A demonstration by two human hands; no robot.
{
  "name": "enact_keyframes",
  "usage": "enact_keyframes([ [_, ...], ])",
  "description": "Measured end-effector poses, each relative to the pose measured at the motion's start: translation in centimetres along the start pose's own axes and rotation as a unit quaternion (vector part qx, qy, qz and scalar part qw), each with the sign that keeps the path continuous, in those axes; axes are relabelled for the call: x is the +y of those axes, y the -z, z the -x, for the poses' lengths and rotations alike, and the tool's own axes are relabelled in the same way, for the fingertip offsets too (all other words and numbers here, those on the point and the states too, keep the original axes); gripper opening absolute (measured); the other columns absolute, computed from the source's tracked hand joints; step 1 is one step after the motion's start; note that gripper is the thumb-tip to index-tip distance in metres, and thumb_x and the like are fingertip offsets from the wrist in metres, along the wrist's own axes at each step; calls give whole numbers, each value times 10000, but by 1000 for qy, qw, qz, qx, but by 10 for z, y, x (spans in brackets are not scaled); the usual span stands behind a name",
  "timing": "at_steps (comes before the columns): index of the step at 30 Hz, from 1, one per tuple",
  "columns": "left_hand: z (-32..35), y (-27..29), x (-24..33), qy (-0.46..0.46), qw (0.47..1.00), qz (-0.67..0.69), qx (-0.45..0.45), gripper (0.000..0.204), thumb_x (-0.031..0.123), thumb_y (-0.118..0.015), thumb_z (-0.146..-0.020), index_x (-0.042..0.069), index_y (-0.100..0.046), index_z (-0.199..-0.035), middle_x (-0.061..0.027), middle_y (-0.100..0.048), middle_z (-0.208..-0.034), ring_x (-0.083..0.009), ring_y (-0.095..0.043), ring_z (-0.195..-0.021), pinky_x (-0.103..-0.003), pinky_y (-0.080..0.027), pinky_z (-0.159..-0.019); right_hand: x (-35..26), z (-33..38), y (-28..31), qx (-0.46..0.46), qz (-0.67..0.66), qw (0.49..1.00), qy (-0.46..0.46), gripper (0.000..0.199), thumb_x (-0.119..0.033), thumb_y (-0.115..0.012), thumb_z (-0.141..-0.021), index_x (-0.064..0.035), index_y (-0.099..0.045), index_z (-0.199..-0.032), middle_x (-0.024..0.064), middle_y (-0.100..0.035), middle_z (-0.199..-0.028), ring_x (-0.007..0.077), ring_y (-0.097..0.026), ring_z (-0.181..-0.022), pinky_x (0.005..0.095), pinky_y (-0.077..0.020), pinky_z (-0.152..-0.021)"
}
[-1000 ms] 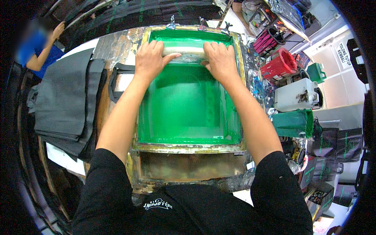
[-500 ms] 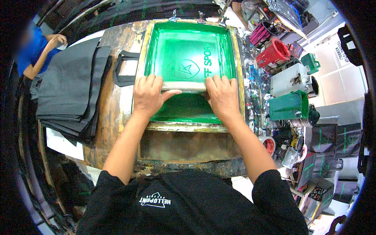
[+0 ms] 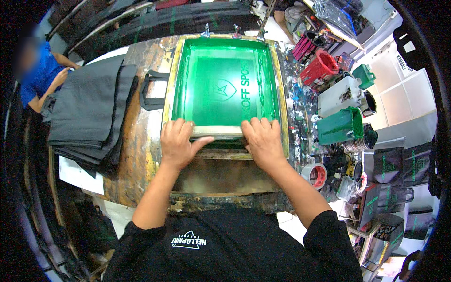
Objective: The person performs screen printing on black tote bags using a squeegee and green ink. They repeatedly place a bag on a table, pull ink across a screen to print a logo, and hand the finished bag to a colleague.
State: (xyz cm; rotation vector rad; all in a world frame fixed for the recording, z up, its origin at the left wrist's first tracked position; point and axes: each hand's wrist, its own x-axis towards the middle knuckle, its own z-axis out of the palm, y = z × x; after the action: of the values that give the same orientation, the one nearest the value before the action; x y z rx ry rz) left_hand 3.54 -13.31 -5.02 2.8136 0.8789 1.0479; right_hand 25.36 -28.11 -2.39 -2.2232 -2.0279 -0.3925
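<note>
Both my hands grip a squeegee (image 3: 217, 131) that lies crosswise near the close end of a screen-printing frame (image 3: 168, 94). My left hand (image 3: 177, 141) holds its left end, with the thumb stretched along the near side. The right end is in my right hand (image 3: 263, 143), its thumb mostly hidden. Green ink covers the screen mesh (image 3: 202, 80), where a shield emblem and dark lettering show through. From under the frame's left side, the black handle of a fabric bag (image 3: 149, 91) sticks out.
A stack of black fabric bags (image 3: 89, 108) lies on the left of the stained wooden table (image 3: 141, 155), beside a person in blue (image 3: 40, 87). Along the right stand a red container (image 3: 319, 68), a green container (image 3: 339, 127) and a roll of tape (image 3: 314, 176). Clamps (image 3: 236, 32) hold the frame's far edge.
Both hands have drawn the squeegee toward me, from the middle of the screen to near its close end. More of the emblem and lettering area shows. The view has shifted slightly.
</note>
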Motion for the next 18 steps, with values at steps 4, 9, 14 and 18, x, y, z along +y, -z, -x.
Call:
enact_keyframes([
  [4,25,16,-9,-21,998,54,0,977,730,-822,-692,52,-593,-1358,-184,-570,-1337,-380,-552,-1209,-523,-432,-1040,0,9,8,10,-55,998,2,588,-236,-858,-757,-183,-625,-1294,36,-583,-1028,237,-573,-994,448,-400,-879],
  [9,87,16,-41,210,975,-11,-74,1070,562,-977,-537,36,-581,-1381,-169,-517,-1360,-380,-464,-1297,-533,-363,-1105,-28,32,-5,111,-24,991,-72,451,-210,-694,-897,-250,-623,-1340,69,-601,-1206,271,-554,-1164,615,-309,-1088],
  [14,91,19,-46,259,956,-14,-135,874,399,-1027,-461,72,-723,-1213,-122,-537,-1252,-353,-471,-1224,-509,-359,-1072,-28,48,-23,99,-91,990,-47,569,-103,-747,-762,-242,-660,-1307,42,-566,-1184,254,-535,-1160,560,-293,-1054],
  [18,98,20,-46,244,968,0,-64,829,408,-1022,-464,101,-746,-1184,-107,-557,-1273,-329,-481,-1213,-484,-344,-1072,-28,44,-5,80,-112,988,-65,490,-140,-721,-825,-262,-661,-1295,31,-594,-1161,241,-553,-1124,551,-311,-1040],
])
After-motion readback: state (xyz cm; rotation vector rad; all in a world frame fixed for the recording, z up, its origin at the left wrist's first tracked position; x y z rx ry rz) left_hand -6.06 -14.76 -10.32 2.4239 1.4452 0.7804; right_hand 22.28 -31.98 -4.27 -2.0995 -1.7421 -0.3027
